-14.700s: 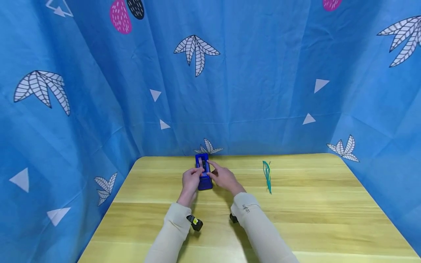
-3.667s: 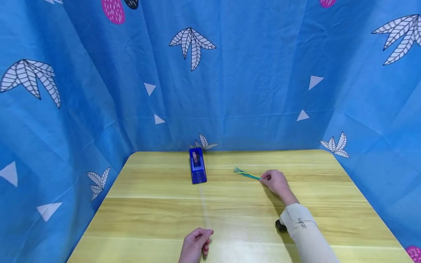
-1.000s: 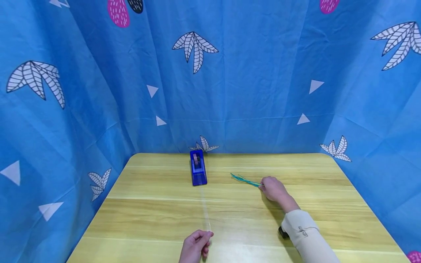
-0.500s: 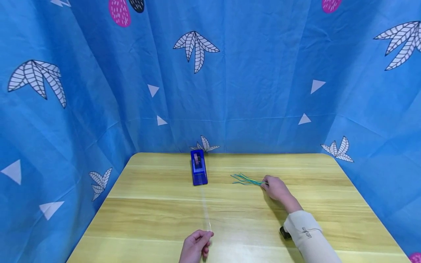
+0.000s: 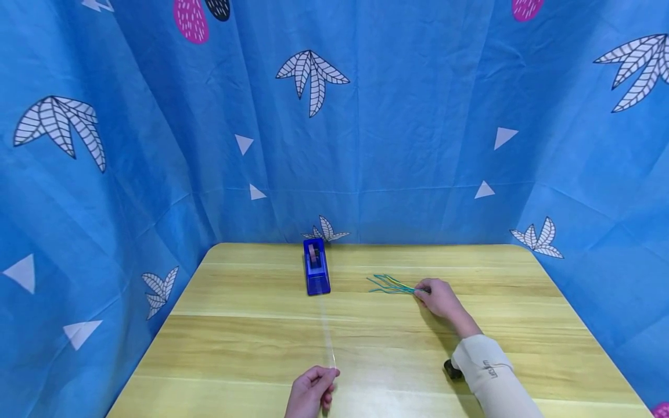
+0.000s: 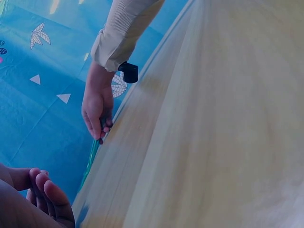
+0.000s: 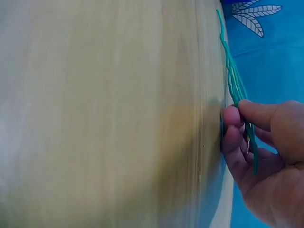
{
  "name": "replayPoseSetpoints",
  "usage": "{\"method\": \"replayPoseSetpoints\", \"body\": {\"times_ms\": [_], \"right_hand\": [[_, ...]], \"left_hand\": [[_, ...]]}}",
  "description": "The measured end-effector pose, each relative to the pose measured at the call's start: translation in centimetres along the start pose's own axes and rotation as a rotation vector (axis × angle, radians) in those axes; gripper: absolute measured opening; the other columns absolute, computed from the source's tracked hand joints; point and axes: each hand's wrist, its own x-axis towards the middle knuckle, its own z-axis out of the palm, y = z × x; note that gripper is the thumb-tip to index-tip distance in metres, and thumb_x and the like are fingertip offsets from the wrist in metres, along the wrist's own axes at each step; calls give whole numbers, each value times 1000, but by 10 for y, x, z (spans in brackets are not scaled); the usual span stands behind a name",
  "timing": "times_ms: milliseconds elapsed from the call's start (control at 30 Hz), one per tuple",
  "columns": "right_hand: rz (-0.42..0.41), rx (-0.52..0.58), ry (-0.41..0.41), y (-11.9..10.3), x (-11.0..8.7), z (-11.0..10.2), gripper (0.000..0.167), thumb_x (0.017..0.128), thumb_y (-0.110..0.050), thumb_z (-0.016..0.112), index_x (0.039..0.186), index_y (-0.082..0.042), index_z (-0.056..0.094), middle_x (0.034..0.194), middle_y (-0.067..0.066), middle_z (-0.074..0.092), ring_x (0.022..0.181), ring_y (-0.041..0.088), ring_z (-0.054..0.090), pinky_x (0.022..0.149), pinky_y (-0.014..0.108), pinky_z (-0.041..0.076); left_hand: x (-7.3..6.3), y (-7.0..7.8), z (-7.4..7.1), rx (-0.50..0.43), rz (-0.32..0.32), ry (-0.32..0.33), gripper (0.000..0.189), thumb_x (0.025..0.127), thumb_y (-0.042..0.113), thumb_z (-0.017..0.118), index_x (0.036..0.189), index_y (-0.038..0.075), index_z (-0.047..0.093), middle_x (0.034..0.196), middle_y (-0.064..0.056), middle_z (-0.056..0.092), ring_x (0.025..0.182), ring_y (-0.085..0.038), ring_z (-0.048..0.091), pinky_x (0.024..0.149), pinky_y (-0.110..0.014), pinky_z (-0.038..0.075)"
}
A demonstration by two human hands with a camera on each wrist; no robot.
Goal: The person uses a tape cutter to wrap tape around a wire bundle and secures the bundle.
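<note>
Right fingers — holding wires, left fingers — tape

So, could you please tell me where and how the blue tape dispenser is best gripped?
Probably pinch the blue tape dispenser by its long sides, from above: its body is long and narrow, and the clear tape strip leaves its near end toward the left hand.

Cream sleeve; dark lettering; black wrist camera.

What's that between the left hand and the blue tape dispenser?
A strip of clear tape runs from the blue tape dispenser to the left hand, as the head view shows.
</note>
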Motion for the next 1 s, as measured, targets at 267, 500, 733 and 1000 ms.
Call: {"method": "replayPoseSetpoints", "body": {"times_ms": [267,500,733,1000], "right_hand": [[64,265,-3,2,-5,2,21,102,-8,64,112,9,73,74,7,70,65,11,65,59,24,56],[112,358,40,3,-7,3,23,101,-7,66,109,13,73,73,6,72,62,8,66,59,22,57],[156,410,61,-1,-3,2,24,101,-7,66,112,13,72,73,4,72,63,7,65,58,20,52],[144,492,70,-10,-4,1,23,101,-2,64,113,17,70,79,13,74,65,8,65,62,21,57]], "left_hand": [[-1,-1,1,-3,-14,3,36,101,13,65,111,-21,59,73,4,56,59,-3,49,52,-15,46],[-1,-3,2,-1,-17,2,35,101,13,65,111,-21,59,73,4,56,59,-3,49,52,-15,46],[1,-1,1,24,-31,11,36,102,14,64,110,-21,59,74,4,55,59,-4,49,52,-15,46],[0,1,1,46,-38,29,35,102,14,64,112,-19,61,73,4,54,58,-4,49,52,-15,46]]}}
